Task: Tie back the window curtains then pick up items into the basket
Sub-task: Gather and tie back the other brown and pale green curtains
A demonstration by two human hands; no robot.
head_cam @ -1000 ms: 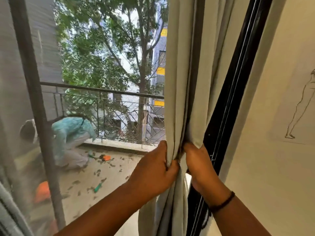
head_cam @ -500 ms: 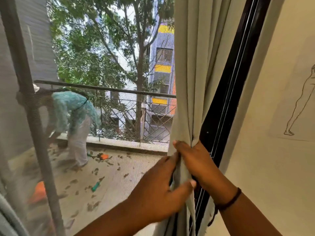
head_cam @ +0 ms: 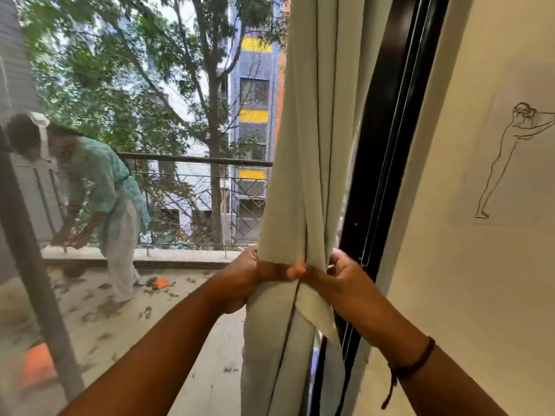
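A pale grey-green curtain hangs gathered in a bunch at the right side of the window, next to the black window frame. My left hand wraps around the bunch from the left, its thumb lying across the front. My right hand grips the bunch from the right at the same height, fingers meeting the left thumb. The fabric is pinched in at the hands and falls loose below. No basket is in view.
A cream wall with a line drawing of a figure stands to the right. Through the mesh window a person in a teal top bends over on a balcony with a railing. A dark post crosses the left.
The curtain has been gathered tighter toward the right frame. Both hands now wrap around the bunch with fingers meeting at the front. The person outside has straightened up somewhat.
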